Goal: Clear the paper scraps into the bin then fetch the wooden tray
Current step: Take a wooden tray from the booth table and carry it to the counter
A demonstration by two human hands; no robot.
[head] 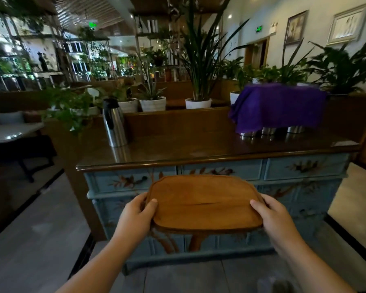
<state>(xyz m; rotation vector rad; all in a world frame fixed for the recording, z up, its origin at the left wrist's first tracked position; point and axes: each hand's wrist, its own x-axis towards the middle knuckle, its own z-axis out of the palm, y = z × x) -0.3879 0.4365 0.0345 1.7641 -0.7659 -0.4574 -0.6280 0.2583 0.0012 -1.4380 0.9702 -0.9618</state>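
1. Tray: wooden tray (205, 203) held in the air in front of the blue painted sideboard (220, 172).
2. Left hand (135, 216) closed on its left edge, thumb on top.
3. Right hand (273, 218) same w/ the right edge.
4. Steel thermos (114, 122) & purple cloth (277, 105) up on the sideboard top.
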